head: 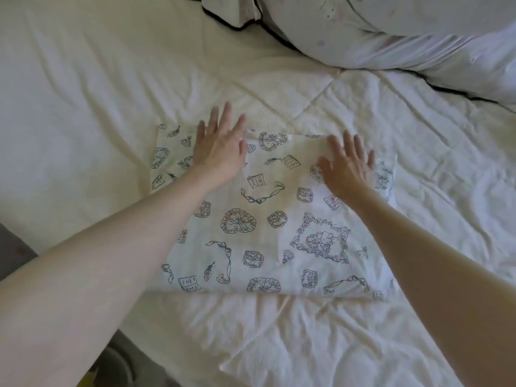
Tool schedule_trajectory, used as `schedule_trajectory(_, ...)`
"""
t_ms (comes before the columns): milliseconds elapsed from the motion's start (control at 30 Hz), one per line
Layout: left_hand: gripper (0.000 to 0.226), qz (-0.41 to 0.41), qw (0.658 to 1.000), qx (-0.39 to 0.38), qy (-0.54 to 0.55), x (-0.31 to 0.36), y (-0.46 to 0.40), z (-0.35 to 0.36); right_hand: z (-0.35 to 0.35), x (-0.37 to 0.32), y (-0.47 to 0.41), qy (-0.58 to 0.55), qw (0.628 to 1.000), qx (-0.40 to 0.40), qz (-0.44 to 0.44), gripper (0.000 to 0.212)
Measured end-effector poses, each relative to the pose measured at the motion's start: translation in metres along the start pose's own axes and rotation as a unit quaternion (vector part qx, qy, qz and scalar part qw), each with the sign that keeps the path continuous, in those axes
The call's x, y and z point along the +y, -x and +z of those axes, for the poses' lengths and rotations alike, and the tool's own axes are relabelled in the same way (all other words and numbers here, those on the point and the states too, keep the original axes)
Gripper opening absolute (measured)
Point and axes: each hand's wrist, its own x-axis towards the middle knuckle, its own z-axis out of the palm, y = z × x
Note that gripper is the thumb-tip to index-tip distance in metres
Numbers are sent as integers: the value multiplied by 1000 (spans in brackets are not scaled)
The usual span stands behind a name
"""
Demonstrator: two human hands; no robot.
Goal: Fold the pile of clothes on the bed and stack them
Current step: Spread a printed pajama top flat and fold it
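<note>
A white cotton garment printed with dark blue line drawings of bows, books and frilled hearts [268, 219] lies folded into a rough rectangle on the cream quilted bed [83, 93], close to the near edge of the bed and about midway along it. The left hand [220, 152] rests flat on the garment's far left part, fingers straight and spread wide, holding nothing. The right hand [347, 166] lies flat near the far right corner of the garment, fingers likewise straight and spread. Both palms face down, which suggests they are pressing the fold flat so that the layers stay aligned and creases are smoothed out.

Towards the far right corner of the bed lies a heap of pale white cloth with faint pink marks and black piping [391, 32], well apart from the folded garment. It appears to be the unfolded remainder of the pile. No folded stack is visible.

No container is in view.
</note>
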Motion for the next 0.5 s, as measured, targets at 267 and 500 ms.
schedule_trajectory(267,53,-41,995,13,93,-18,93,32,30,-52,103,-91,991,22,-95,53)
schedule_trajectory(500,52,-110,990,29,85,-43,218,74,85,-61,206,-100,992,-9,-76,45)
